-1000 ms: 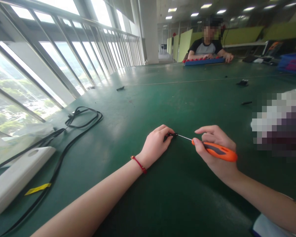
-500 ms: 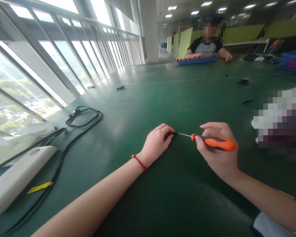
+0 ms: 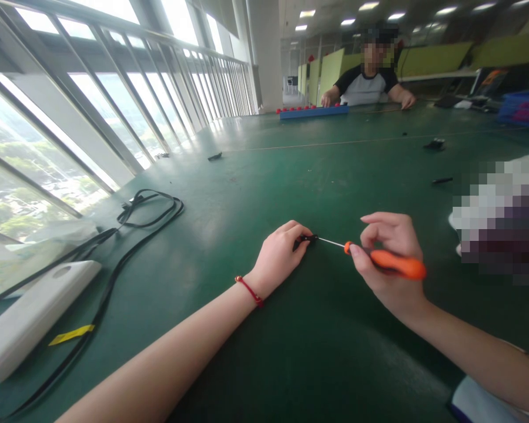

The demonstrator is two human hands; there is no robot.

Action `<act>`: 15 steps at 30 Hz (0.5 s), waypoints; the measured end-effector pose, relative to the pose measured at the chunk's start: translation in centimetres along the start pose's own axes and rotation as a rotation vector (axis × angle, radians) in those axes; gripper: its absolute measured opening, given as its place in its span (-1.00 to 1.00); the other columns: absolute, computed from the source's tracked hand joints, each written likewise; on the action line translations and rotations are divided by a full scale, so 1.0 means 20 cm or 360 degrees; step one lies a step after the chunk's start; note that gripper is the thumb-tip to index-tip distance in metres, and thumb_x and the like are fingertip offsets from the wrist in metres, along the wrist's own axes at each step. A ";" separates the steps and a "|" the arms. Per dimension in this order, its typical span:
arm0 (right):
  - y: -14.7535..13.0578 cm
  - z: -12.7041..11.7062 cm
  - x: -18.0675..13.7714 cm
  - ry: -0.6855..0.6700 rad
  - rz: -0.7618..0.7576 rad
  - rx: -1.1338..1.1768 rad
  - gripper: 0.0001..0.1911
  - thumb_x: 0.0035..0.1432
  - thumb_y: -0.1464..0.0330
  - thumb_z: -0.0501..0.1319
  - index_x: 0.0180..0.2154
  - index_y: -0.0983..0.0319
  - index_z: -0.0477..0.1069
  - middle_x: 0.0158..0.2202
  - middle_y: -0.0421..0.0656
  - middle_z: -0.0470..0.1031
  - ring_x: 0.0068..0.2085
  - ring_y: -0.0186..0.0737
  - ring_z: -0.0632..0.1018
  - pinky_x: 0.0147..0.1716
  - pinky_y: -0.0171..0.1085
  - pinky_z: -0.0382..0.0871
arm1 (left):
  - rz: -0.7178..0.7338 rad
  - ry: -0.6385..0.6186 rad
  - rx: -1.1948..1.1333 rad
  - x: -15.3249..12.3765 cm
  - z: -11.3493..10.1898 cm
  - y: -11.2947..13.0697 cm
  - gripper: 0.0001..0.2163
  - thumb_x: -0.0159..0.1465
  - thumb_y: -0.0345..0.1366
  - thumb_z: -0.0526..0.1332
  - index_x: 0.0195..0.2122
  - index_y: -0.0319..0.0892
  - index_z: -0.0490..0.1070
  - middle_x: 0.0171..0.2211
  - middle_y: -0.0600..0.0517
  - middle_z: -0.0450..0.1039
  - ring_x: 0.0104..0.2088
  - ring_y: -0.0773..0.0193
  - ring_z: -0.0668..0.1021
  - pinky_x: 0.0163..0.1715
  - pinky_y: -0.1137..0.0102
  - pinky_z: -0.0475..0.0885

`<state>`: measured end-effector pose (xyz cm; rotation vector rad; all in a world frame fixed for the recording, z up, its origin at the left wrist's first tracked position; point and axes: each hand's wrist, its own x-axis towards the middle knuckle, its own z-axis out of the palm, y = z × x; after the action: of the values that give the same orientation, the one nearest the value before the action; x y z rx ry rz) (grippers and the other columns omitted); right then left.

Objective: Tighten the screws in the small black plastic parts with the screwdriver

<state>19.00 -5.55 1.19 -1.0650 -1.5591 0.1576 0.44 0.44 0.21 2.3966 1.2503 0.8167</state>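
My left hand [image 3: 283, 251] rests low over the green table [image 3: 247, 188], its thumb and fingers closed on a small black part [image 3: 309, 238]. Most of that part is hidden by the fingers, so its kind cannot be made out. An orange and black screwdriver [image 3: 399, 264] lies in my right hand [image 3: 394, 288], with the thumb against the handle's front and the other fingers curled loosely above. The thin metal shaft points left, and its tip meets the black part at my left fingertips.
A white power strip [image 3: 39, 317] and black cable [image 3: 127, 252] lie at the left. Across the table a person [image 3: 365, 85] touches a blue rack [image 3: 312, 111] with red pieces. Small black parts [image 3: 435, 144] lie at the right, near a blue basket [image 3: 522, 110].
The screwdriver's handle has turned and tipped slightly down and right in my right hand, whose upper fingers have lifted. My left hand stays still. Across the table, the blue rack has slid left.
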 end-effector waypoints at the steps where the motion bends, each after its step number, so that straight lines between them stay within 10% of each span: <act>1: 0.00 0.00 0.00 -0.0049 0.0030 -0.0046 -0.83 0.07 0.42 0.26 -0.25 0.13 0.37 -0.54 -0.29 0.37 -0.51 -0.29 0.44 -0.45 -0.26 0.36 | -0.0014 0.0014 0.0033 0.00 0.00 0.00 -0.87 0.26 -0.40 0.13 -0.23 -0.14 0.46 -0.19 0.02 0.48 -0.21 0.25 0.53 -0.20 0.38 0.44; 15: 0.07 0.01 0.03 -0.0058 0.0270 0.0039 -0.90 0.10 0.41 0.25 -0.27 0.17 0.43 -0.30 -0.19 0.53 -0.35 -0.29 0.55 -0.41 -0.34 0.44 | -0.0109 0.0255 0.0006 0.00 -0.01 0.00 -0.75 0.15 -0.45 0.17 -0.13 -0.16 0.40 -0.22 0.00 0.47 -0.15 0.19 0.48 -0.09 0.28 0.39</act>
<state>19.72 -4.29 0.64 -1.1803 -1.4947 0.3127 0.31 0.46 0.34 2.3155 1.3866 1.0024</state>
